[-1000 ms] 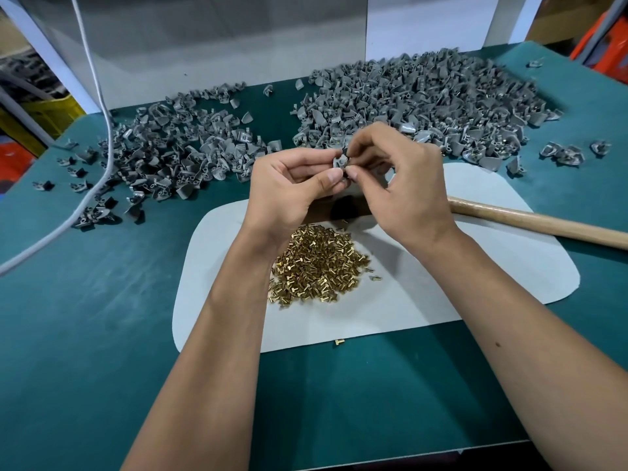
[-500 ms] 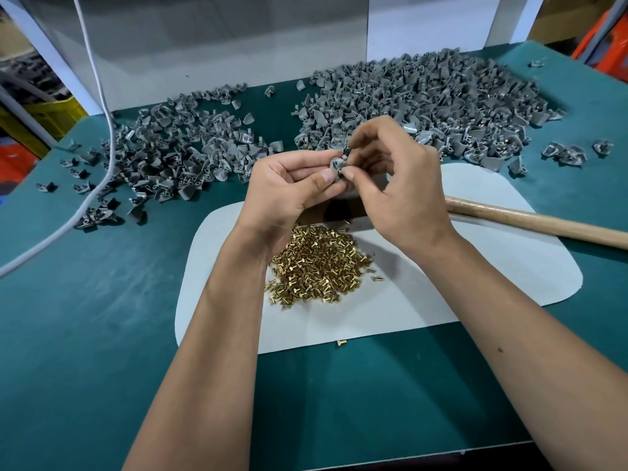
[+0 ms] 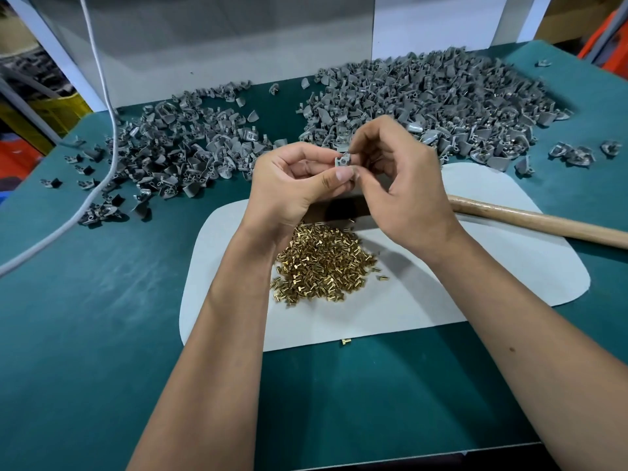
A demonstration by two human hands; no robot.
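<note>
My left hand point(image 3: 299, 185) pinches a small grey plastic part point(image 3: 343, 160) between thumb and fingers, above the white mat point(image 3: 475, 283). My right hand point(image 3: 404, 185) meets it from the right, its fingertips curled onto the same part; whether a brass piece sits between them is hidden. Below the hands lies a heap of small brass rivets point(image 3: 323, 263) on the mat. Two piles of the same grey parts lie behind: one at the left point(image 3: 176, 154), a bigger one at the right point(image 3: 441, 96).
A wooden handle point(image 3: 543, 222) lies across the mat's right side, its head hidden behind my right hand. A grey cable point(image 3: 102, 130) hangs down over the left pile. One stray rivet point(image 3: 346, 341) sits on the green table cover point(image 3: 85, 334). A white wall panel stands behind.
Both hands stay together over the mat. The grey part shows a little more between the fingertips, and the right fingers have shifted slightly on it.
</note>
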